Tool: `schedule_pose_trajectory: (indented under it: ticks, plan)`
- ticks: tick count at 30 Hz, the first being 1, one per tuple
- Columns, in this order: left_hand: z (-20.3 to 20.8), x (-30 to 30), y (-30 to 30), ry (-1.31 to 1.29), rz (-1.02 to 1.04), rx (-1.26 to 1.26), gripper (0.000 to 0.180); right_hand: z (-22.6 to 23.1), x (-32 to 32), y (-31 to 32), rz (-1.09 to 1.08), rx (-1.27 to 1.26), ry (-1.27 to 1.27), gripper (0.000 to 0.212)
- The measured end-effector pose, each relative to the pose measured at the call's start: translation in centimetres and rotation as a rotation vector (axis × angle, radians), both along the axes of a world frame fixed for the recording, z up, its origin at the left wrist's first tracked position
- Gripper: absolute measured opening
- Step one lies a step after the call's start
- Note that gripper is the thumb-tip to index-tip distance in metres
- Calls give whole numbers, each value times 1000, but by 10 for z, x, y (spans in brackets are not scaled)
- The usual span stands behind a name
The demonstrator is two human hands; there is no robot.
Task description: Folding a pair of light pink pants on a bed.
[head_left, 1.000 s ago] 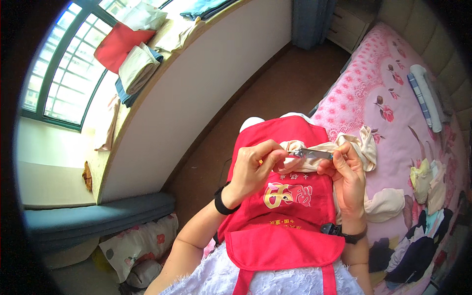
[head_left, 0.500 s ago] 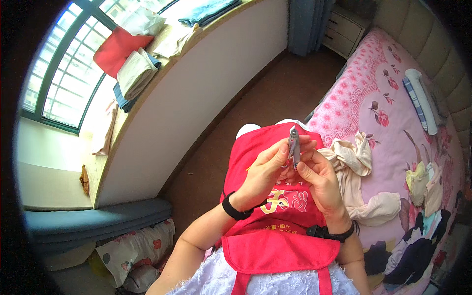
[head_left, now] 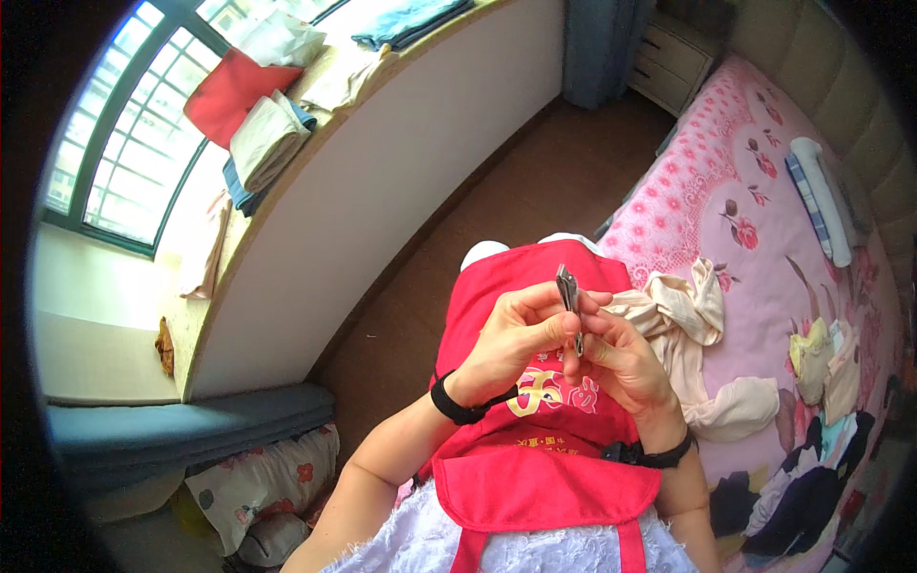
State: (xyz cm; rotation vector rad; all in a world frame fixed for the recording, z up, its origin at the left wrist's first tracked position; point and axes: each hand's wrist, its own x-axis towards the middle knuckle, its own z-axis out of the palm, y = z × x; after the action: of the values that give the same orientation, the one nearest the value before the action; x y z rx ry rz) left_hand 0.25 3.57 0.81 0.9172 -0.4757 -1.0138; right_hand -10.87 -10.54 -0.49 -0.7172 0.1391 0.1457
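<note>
Between my two hands a silver nail clipper (head_left: 567,286) stands edge-on, its jaw end pointing up and away from me. My left hand (head_left: 525,329) is closed on it, thumb and fingers pinching its left side. From the other side my right hand (head_left: 621,358) grips its lower part with thumb and fingertips. The fingers hide part of the clipper's body. Beneath both hands lies the red apron (head_left: 497,286) that covers my lap, with a yellow and pink print on it.
To the right is a bed with a pink floral cover (head_left: 688,201), bearing a crumpled cream garment (head_left: 702,306), a dark clothes pile (head_left: 802,501) and rolled towels (head_left: 821,201). A window ledge (head_left: 215,334) with folded cloths (head_left: 267,143) stands left, above a patterned pillow (head_left: 267,482).
The nail clipper has turned from showing its broad face to edge-on and sits slightly lower. My fingers have shifted around it, with the thumbs closer together.
</note>
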Motion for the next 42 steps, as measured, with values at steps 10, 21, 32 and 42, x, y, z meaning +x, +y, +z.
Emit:
schedule_pose_trajectory:
  ticks: [10,21,32,42]
  plan:
    - [0,18,24,-53,218,24,21,10,-6,-4,11,-186,66,30]
    - [0,216,228,-374,1070,618,30,10,-18,-43,-290,-356,148,16]
    - [-4,325,342,-756,1401,1604,26,10,-30,-42,-337,-377,178,15]
    - [-41,390,399,-825,1368,1488,24,3,-47,-44,-370,-473,262,11]
